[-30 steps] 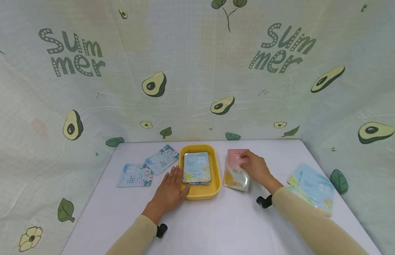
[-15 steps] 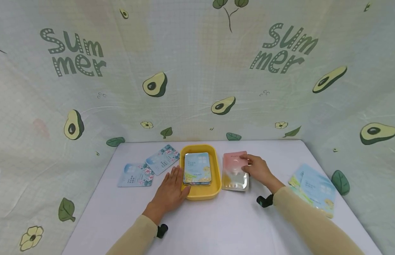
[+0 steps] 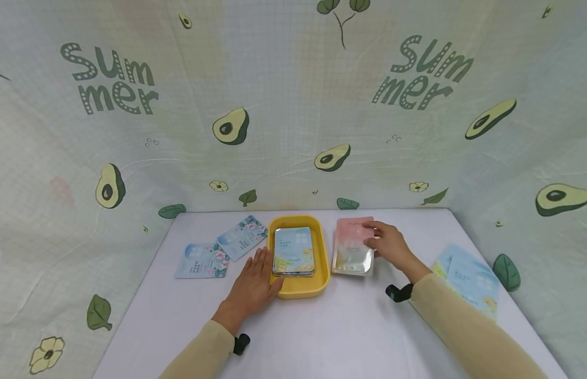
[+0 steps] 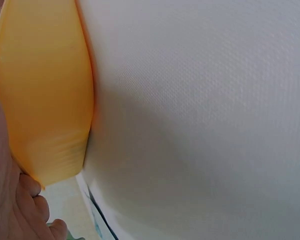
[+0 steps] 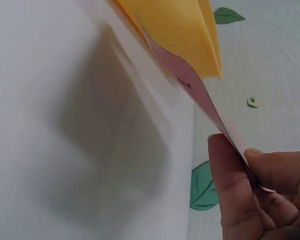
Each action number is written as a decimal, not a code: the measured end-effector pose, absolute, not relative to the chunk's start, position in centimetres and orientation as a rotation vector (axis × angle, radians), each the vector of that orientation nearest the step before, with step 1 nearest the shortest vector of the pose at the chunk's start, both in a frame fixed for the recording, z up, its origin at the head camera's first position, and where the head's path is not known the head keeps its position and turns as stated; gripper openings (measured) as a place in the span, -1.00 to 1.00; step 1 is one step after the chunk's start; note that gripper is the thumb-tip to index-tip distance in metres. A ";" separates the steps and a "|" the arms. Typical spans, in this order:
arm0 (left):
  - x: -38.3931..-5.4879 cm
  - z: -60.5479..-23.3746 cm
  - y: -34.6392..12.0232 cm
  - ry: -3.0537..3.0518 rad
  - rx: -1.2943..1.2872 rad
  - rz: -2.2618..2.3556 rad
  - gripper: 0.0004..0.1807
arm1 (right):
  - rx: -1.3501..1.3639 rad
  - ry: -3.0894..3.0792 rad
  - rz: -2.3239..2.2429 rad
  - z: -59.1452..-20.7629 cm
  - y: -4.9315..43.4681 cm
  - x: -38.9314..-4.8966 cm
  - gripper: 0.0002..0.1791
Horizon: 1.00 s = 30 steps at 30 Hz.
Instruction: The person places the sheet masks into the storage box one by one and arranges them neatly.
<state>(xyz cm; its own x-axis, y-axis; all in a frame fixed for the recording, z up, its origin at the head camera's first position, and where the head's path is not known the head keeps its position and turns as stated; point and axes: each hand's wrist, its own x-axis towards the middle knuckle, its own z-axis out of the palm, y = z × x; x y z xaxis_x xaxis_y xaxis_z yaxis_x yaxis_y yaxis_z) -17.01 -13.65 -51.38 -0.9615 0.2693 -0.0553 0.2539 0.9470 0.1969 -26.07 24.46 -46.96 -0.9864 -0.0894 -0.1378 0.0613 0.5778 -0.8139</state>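
The thumb and forefinger of the right hand (image 3: pixel 394 248) pinch the edge of one pink packet (image 3: pixel 352 247) with a silvery lower part; the right wrist view shows it tilted above its shadow, though I cannot tell whether a second lies under it. The left hand (image 3: pixel 249 287) holds its fingers straight and together, thumb apart, resting along the 8 to 9 o'clock side of one yellow tray (image 3: pixel 300 287). Taking that tray as the clock's centre, the pink packet sits just beside it at 3 o'clock. Inside the tray lies one blue-and-yellow packet (image 3: pixel 294 250), with the edge of at least one more beneath. Two floral packets (image 3: pixel 202 261) lie on the white table (image 3: pixel 312 337), one at 9 o'clock, one at 10 close to the rim. Farther off, just past 3 o'clock, at least two light-blue packets (image 3: pixel 473 276) overlap, partly hidden by one of two beige sleeves (image 3: pixel 464 326). Each wrist bears one black camera (image 3: pixel 398 292). Behind, toward 12, a pale cloth (image 3: pixel 284 79) carries "summer" twice and five large avocado prints.
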 end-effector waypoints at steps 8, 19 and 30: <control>-17.0 -51.5 -13.6 3.013 0.408 0.296 -0.05 | -0.095 2.589 -1.484 -44.0 24.3 -26.7 -0.38; -17.1 -51.5 -13.7 3.016 0.420 0.268 -0.03 | -0.159 2.504 -1.545 -42.8 18.8 -27.9 -0.45; -17.1 -51.3 -13.7 3.004 0.417 0.289 -0.03 | -0.186 2.478 -1.487 -45.6 11.2 -28.9 -0.55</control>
